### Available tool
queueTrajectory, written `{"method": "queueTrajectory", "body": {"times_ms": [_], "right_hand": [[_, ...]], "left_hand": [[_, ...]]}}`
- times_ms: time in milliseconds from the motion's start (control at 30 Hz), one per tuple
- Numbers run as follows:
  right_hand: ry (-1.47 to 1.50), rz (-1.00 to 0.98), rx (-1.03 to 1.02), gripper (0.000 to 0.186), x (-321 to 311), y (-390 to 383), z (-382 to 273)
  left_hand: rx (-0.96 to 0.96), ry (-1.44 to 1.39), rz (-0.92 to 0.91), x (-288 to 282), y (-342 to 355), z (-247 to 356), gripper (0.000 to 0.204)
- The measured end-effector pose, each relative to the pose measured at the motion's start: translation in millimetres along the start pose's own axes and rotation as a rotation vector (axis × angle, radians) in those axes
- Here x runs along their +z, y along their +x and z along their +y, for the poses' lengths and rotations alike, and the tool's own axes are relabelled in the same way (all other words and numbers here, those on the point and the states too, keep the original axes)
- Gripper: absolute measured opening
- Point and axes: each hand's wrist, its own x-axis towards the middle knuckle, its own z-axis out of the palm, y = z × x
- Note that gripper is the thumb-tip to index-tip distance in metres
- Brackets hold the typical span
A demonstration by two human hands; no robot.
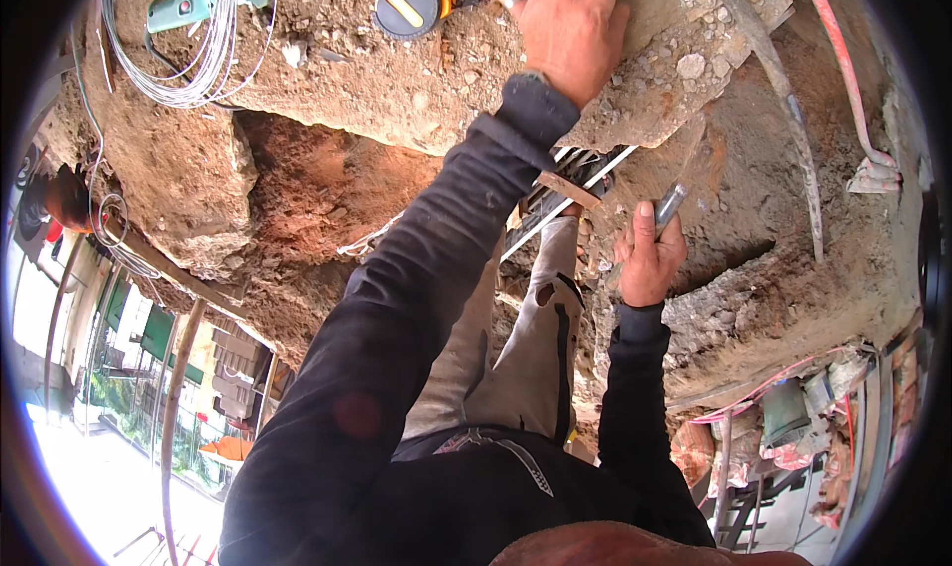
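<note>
My left hand (572,35) reaches over the dirt ledge (327,95) at the top, fingers apart against it. The tips run out of the picture, and nothing shows in its grip. Just left of it lie a yellow-and-black tape measure (408,5) and a few thin metal pieces. My right hand (650,258), lower and to the right, is closed around a short grey metal rod-like tool (670,207); its lower part is hidden in the fingers.
A wire coil (213,70) lies by a green power tool (188,8) at upper left. Two hoses, one grey (783,90) and one red (841,65), run down the right. Below the ledge, a wood strip (569,189) and rebar lie in the pit by my legs.
</note>
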Motion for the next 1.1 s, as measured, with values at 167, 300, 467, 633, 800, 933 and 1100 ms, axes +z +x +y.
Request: {"method": "queueTrajectory", "body": {"times_ms": [167,300,467,633,800,933,1100], "right_hand": [[0.051,-0.020,-0.001,0.025,7,0,3],[0.063,0.010,-0.001,0.022,5,-3,9],[0.060,-0.010,-0.015,0.022,2,0,12],[0.018,-0.011,-0.015,0.024,-3,-2,16],[-0.028,-0.030,-0.025,0.024,-13,-1,20],[-0.055,-0.009,-0.054,0.023,-9,6,14],[-0.043,-0.095,-0.205,0.027,6,20,-7]], "left_hand": [[-0.007,0.004,0.120,11,33,-4,0.015],[-0.007,0.092,0.011,18,13,-1,0.017],[-0.072,0.050,-0.034,1,-28,11,0.017],[-0.082,0.031,0.019,1,-37,9,0.020],[0.089,0.137,0.031,-1,-77,-10,0.049],[0.109,0.292,-0.101,-14,-80,-4,0.060],[-0.022,0.232,-0.355,-24,-82,9,0.068]]}}
